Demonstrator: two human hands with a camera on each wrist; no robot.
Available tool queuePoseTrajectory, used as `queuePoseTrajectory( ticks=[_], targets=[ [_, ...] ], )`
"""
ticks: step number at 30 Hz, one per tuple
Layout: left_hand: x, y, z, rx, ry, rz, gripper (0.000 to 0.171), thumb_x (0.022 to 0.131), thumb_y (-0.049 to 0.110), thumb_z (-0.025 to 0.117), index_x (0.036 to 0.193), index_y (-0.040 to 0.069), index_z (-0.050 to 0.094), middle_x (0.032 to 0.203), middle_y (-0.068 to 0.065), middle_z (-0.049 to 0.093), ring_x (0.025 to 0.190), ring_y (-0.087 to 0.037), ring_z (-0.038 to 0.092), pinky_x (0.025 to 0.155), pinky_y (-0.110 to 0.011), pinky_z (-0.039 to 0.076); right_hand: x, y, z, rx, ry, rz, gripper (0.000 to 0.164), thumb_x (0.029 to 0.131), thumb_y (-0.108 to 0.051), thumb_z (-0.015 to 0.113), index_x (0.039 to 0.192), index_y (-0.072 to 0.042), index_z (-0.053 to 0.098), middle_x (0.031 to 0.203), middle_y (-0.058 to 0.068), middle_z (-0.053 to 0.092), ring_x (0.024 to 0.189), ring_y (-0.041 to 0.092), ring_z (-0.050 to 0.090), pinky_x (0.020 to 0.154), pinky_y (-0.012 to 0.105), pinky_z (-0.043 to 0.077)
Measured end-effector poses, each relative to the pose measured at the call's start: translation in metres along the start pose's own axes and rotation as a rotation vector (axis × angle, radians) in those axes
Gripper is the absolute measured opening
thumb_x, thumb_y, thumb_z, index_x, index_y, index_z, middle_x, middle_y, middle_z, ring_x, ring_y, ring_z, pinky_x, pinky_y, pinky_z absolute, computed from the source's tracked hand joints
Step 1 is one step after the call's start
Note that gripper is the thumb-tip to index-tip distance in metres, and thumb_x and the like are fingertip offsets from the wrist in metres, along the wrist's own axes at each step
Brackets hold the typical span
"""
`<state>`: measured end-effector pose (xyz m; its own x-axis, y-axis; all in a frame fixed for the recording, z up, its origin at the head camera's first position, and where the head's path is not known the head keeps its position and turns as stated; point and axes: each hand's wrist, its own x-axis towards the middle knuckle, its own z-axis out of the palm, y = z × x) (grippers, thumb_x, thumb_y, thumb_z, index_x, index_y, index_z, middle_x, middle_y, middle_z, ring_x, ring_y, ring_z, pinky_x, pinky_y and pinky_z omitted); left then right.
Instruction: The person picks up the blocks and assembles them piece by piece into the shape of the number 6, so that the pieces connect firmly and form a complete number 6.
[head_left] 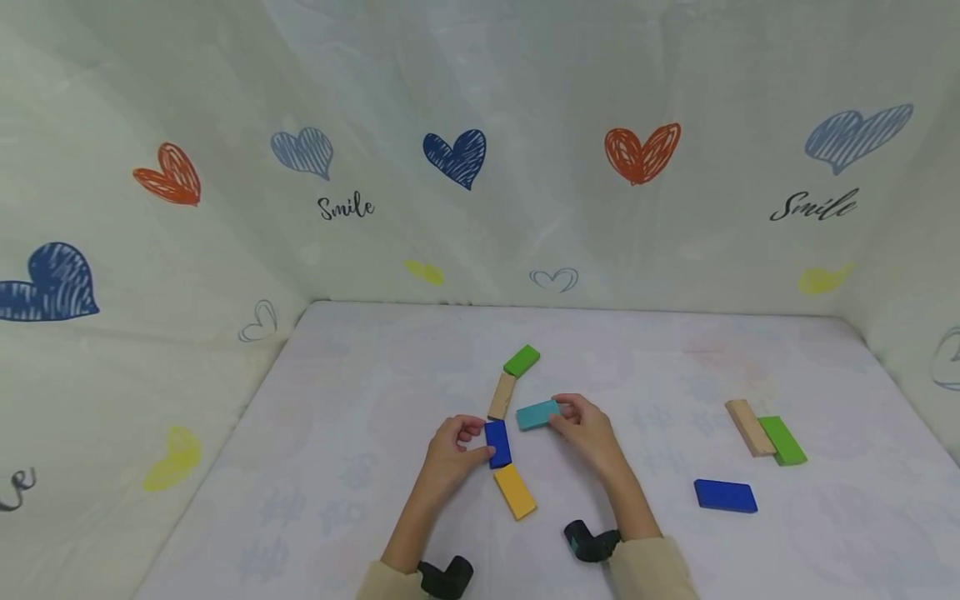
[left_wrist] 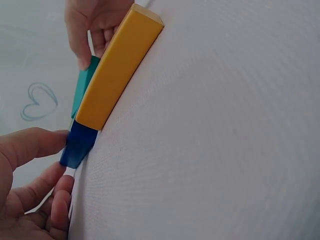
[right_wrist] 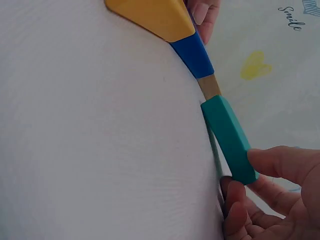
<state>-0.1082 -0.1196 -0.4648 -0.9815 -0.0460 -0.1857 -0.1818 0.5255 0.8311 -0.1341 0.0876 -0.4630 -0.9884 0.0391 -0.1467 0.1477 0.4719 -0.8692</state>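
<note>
Several flat blocks lie end to end in a curved row on the white table. From far to near they are a green block [head_left: 522,361], a plain wooden block [head_left: 502,396], a blue block [head_left: 497,443] and a yellow block [head_left: 515,492]. My left hand [head_left: 454,454] holds the blue block between thumb and finger. With thumb and fingertips, my right hand [head_left: 588,429] pinches the outer end of a teal block [right_wrist: 229,137]. The teal block's other end points toward the row, right of the joint between wooden and blue blocks.
At the right of the table [head_left: 615,350], a second wooden block [head_left: 750,427] lies against another green block [head_left: 783,440]. Nearer the front is a separate blue block [head_left: 725,496]. A cloth wall [head_left: 525,225] with printed hearts stands behind.
</note>
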Motion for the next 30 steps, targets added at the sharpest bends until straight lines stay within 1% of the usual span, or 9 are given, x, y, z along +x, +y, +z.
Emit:
queuePoseTrajectory(
  ticks=[3, 7, 13, 20, 24, 30],
  targets=[
    [0.000, 0.000, 0.001, 0.007, -0.001, 0.005, 0.035, 0.076, 0.016, 0.075, 0.107, 0.008, 0.060, 0.098, -0.004, 0.056, 0.092, -0.017, 0.049, 0.082, -0.033, 0.044, 0.002, -0.002, 0.000, -0.042, -0.008, 0.004, 0.034, 0.085, -0.015, 0.061, 0.117, -0.003, 0.059, 0.089, 0.010, 0.059, 0.078, 0.017, 0.053, 0.067, 0.025, 0.043],
    [-0.001, 0.001, 0.001, 0.006, 0.003, -0.007, 0.034, 0.076, 0.015, 0.075, 0.107, 0.009, 0.060, 0.097, -0.004, 0.056, 0.092, -0.017, 0.049, 0.083, -0.033, 0.044, 0.003, -0.005, 0.001, -0.070, -0.019, 0.006, 0.034, 0.085, -0.015, 0.060, 0.116, -0.003, 0.059, 0.085, 0.008, 0.056, 0.075, 0.017, 0.051, 0.065, 0.025, 0.041],
    [-0.001, 0.003, 0.001, -0.002, 0.004, -0.006, 0.034, 0.077, 0.016, 0.074, 0.107, 0.010, 0.060, 0.098, -0.003, 0.056, 0.093, -0.017, 0.049, 0.083, -0.033, 0.043, 0.005, -0.006, 0.002, -0.120, 0.003, -0.035, 0.029, 0.083, -0.009, 0.057, 0.110, 0.000, 0.063, 0.081, 0.007, 0.050, 0.073, 0.017, 0.046, 0.065, 0.025, 0.038],
    [-0.002, 0.002, 0.000, 0.005, -0.002, 0.016, 0.034, 0.077, 0.015, 0.074, 0.107, 0.008, 0.060, 0.098, -0.004, 0.057, 0.093, -0.018, 0.049, 0.083, -0.033, 0.043, 0.004, -0.007, 0.004, -0.122, 0.008, -0.046, 0.027, 0.085, -0.009, 0.059, 0.109, 0.003, 0.063, 0.077, 0.007, 0.048, 0.071, 0.017, 0.043, 0.062, 0.025, 0.036],
    [-0.003, 0.002, -0.001, 0.006, -0.010, 0.041, 0.035, 0.077, 0.014, 0.073, 0.108, 0.007, 0.060, 0.099, -0.005, 0.057, 0.093, -0.019, 0.049, 0.083, -0.034, 0.043, 0.003, -0.010, 0.005, -0.137, 0.005, -0.034, 0.027, 0.086, -0.013, 0.060, 0.109, 0.001, 0.063, 0.078, 0.007, 0.046, 0.070, 0.017, 0.042, 0.060, 0.026, 0.035],
    [-0.003, 0.002, -0.001, 0.007, -0.010, 0.036, 0.035, 0.077, 0.015, 0.074, 0.108, 0.007, 0.060, 0.099, -0.005, 0.057, 0.093, -0.019, 0.049, 0.083, -0.034, 0.043, 0.001, -0.013, 0.006, -0.156, 0.008, -0.021, 0.025, 0.087, -0.015, 0.060, 0.106, 0.000, 0.065, 0.080, 0.009, 0.048, 0.071, 0.018, 0.043, 0.059, 0.025, 0.036]
  ],
)
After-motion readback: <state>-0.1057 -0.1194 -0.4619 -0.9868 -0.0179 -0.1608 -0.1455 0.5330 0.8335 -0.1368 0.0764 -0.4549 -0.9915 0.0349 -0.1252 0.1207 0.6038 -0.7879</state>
